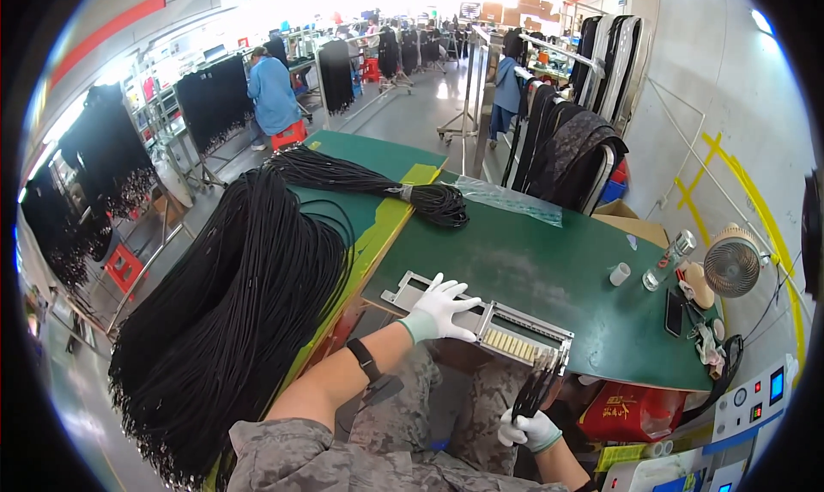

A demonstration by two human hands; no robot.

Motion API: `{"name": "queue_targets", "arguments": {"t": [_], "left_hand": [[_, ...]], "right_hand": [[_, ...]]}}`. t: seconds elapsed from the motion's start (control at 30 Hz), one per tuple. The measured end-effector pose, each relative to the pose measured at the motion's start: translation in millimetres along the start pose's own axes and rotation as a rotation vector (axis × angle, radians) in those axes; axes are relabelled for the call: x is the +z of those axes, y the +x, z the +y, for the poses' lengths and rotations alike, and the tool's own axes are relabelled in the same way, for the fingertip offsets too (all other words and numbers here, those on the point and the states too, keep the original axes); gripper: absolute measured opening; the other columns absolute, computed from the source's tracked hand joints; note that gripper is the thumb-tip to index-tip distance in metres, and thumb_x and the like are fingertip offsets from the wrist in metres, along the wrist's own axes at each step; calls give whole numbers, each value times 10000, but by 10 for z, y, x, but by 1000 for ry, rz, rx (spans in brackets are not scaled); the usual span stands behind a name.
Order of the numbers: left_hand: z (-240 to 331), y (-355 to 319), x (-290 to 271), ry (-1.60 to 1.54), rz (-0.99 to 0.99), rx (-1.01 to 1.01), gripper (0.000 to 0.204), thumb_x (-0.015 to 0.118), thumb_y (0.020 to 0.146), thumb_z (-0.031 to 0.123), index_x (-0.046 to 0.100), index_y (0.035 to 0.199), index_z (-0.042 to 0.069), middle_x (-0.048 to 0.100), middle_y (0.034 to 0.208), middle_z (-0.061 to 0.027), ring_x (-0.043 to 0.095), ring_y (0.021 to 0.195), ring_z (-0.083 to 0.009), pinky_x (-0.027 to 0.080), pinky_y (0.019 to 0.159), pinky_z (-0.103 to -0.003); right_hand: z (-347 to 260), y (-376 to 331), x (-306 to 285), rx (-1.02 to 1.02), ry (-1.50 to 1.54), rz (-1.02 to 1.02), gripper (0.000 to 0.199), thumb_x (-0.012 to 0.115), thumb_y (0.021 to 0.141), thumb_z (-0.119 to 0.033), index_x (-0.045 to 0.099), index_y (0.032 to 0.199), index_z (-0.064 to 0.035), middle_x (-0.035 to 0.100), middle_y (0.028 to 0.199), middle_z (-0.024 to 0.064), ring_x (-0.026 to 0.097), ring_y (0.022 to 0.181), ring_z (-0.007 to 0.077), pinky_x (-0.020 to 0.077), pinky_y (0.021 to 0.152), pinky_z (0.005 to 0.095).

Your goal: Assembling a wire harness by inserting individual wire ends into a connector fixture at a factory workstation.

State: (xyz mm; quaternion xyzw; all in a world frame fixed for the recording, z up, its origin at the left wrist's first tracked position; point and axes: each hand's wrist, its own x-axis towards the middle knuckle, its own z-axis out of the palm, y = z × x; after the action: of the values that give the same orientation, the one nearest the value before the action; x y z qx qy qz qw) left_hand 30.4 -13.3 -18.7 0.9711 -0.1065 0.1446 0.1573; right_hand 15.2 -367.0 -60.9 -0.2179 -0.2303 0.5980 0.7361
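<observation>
A long metal fixture (pixel 529 322) lies along the near edge of the green table. My left hand (pixel 442 309), in a white glove, rests across its middle with the fingers spread. In the fixture's right half sits a row of pale yellowish blocks (pixel 508 344). At its right end, several black cables (pixel 536 391) hang down over the table edge from small pale ends. My right hand (pixel 530 430), also gloved, is closed around these cables below the edge, above my lap. Whether the cable ends are seated in the fixture cannot be made out.
A large heap of black cables (pixel 232 294) drapes over the table's left side, with a tied bundle (pixel 438 203) behind. At right stand a bottle (pixel 669 260), a white cup (pixel 620 274), a phone (pixel 674 312) and a fan (pixel 732 261). A control box (pixel 755 397) is near right.
</observation>
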Motion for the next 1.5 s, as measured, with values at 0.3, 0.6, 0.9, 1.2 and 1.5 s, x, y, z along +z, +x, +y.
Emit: {"name": "queue_targets", "arguments": {"t": [0.3, 0.6, 0.9, 1.2, 1.5], "left_hand": [[1493, -100, -281, -1083, -355, 367, 834, 808, 758, 342, 420, 1420, 16, 527, 1297, -151, 487, 1222, -261, 350, 1063, -431], [1769, 88, -465, -1894, -126, -213, 243, 581, 988, 259, 582, 960, 18, 606, 861, -73, 597, 855, -170, 496, 837, -340], [145, 394, -962, -2182, 523, -570, 391, 491, 1019, 397, 561, 741, 130, 486, 575, 2, 544, 649, -237, 465, 950, -486], [-1054, 485, -537, -2232, 660, -697, 373, 541, 987, 414, 645, 931, 60, 612, 777, -97, 604, 838, -301, 469, 951, -556], [-986, 259, -476, -1182, 269, -936, 774, 709, 886, 365, 363, 1454, -32, 549, 1304, -258, 570, 1195, -312, 461, 1007, -378]], "right_hand": [[-492, -27, 727, 91, -571, 406, 250, 640, 920, -161, 602, 1031, 59, 614, 683, 84, 567, 563, 157, 467, 561, 315], [-200, -112, 604, -87, -1417, 821, 177, 731, 822, -113, 623, 933, -27, 666, 802, 139, 657, 654, 275, 516, 606, 363], [-1801, -640, 642, -251, -2486, 1258, 143, 631, 708, -20, 595, 822, -98, 584, 768, 111, 584, 751, 345, 456, 696, 446], [-3428, 1203, -142, -119, -2951, 932, 143, 631, 750, -138, 669, 885, -164, 630, 834, 77, 610, 865, 276, 418, 922, 410], [-2983, 2601, -1091, 90, -2127, 735, 749, 755, 731, -451, 531, 1362, -116, 629, 1240, 178, 591, 1166, 320, 434, 1023, 404]]}}
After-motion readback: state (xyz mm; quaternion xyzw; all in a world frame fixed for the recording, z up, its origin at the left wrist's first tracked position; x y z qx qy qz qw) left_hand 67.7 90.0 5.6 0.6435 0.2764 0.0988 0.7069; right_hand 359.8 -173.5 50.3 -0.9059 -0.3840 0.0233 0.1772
